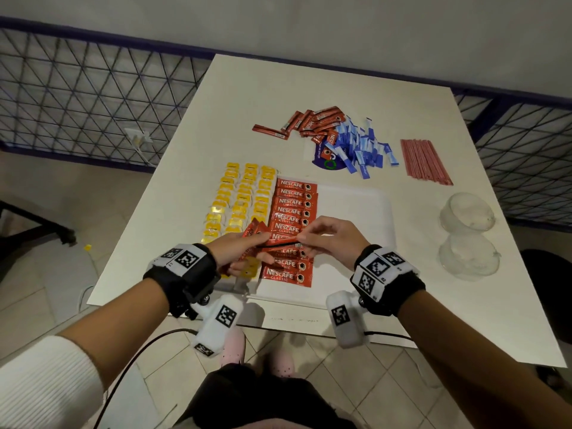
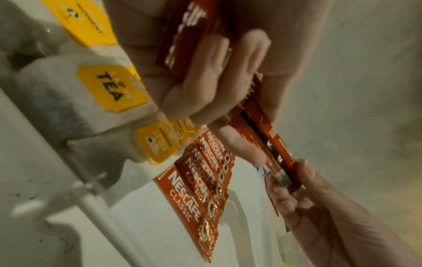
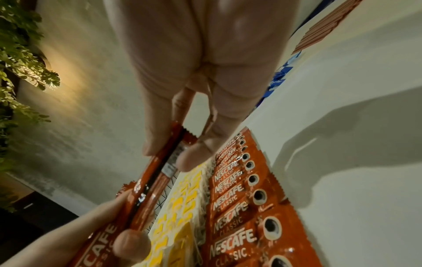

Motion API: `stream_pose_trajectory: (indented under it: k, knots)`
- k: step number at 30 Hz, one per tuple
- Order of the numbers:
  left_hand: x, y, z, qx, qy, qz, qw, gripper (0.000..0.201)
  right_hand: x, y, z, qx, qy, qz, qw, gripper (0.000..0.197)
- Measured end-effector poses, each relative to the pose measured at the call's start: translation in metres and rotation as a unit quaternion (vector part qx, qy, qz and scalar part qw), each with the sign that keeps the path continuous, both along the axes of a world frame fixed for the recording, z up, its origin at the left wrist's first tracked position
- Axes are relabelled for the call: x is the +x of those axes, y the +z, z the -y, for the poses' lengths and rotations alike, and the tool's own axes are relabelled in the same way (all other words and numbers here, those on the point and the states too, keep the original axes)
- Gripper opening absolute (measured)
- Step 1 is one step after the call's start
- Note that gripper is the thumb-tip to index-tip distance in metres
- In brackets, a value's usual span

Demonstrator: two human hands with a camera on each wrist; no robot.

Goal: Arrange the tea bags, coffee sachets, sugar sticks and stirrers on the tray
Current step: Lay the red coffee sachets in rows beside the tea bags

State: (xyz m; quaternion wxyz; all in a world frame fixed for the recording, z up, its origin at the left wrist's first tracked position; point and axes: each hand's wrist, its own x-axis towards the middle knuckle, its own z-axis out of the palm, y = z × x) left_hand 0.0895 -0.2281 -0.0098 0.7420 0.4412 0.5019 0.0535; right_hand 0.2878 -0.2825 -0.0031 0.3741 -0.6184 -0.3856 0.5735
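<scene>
Left hand (image 1: pixel 244 249) grip holds bunch of red Nescafe coffee sachets (image 1: pixel 254 233); right hand (image 1: pixel 332 239) grip pinches one sachet's end (image 1: pixel 298 237) above white plastic tray (image 1: pixel 356 212) on worktop.

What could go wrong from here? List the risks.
1. The left hand grips a bunch of sachets while the right hand pinches one sachet out; others might slip loose.
2. Both hands hover over the laid coffee row; a brush could skew it.
3. The row nearly abuts the tea bags, so placing may nudge them.
</scene>
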Motion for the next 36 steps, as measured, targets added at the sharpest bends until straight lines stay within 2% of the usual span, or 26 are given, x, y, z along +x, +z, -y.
stream_pose_trajectory:
  k: [2,4,7,11,14,16,19,26,29,32,34,36]
  knots:
    - [-0.004,-0.003,-0.001,0.024,-0.001,-0.01,1.0,0.026,0.001,-0.001,-0.001,-0.001,0.02,0.023,1.0,0.01]
    - [-0.007,-0.005,-0.002,0.069,0.006,-0.039,0.997,0.008,0.002,-0.003,-0.001,-0.013,0.033,0.037,0.999,0.01]
    - [-0.01,-0.01,-0.002,0.119,0.004,-0.073,0.99,0.017,0.003,-0.006,0.0,-0.028,0.038,0.038,0.998,0.013]
    - [-0.01,-0.015,0.0,0.137,0.018,-0.081,0.987,0.022,0.006,-0.009,0.001,-0.048,0.039,0.015,0.998,0.018]
    - [-0.007,-0.014,0.007,0.168,0.025,-0.115,0.979,0.01,0.008,-0.013,0.004,-0.069,0.074,0.054,0.993,0.02]
    - [-0.004,-0.011,0.013,0.177,0.053,-0.114,0.976,0.015,0.005,-0.014,0.007,-0.081,0.102,0.092,0.987,0.013]
    - [0.005,-0.006,0.014,0.176,0.091,-0.112,0.974,0.02,-0.003,-0.015,0.009,-0.08,0.141,0.13,0.978,0.015]
    - [0.025,0.004,0.016,0.186,0.015,-0.07,0.98,0.018,-0.018,-0.007,0.006,-0.067,0.133,0.093,0.984,0.017]
    - [0.024,0.008,0.016,0.2,-0.021,-0.079,0.976,0.008,-0.015,-0.004,0.005,-0.058,0.094,0.045,0.993,0.032]
    - [0.023,0.008,0.016,0.187,-0.075,-0.092,0.975,0.023,-0.011,-0.002,0.009,-0.042,0.037,-0.018,0.998,0.018]
    - [0.022,0.007,0.016,0.194,-0.102,-0.107,0.97,0.021,-0.005,-0.002,0.012,-0.042,0.017,-0.022,0.999,0.008]
    - [0.022,0.005,0.016,0.209,-0.119,-0.127,0.962,0.024,0.0,-0.004,0.017,-0.056,0.003,-0.014,0.998,0.007]
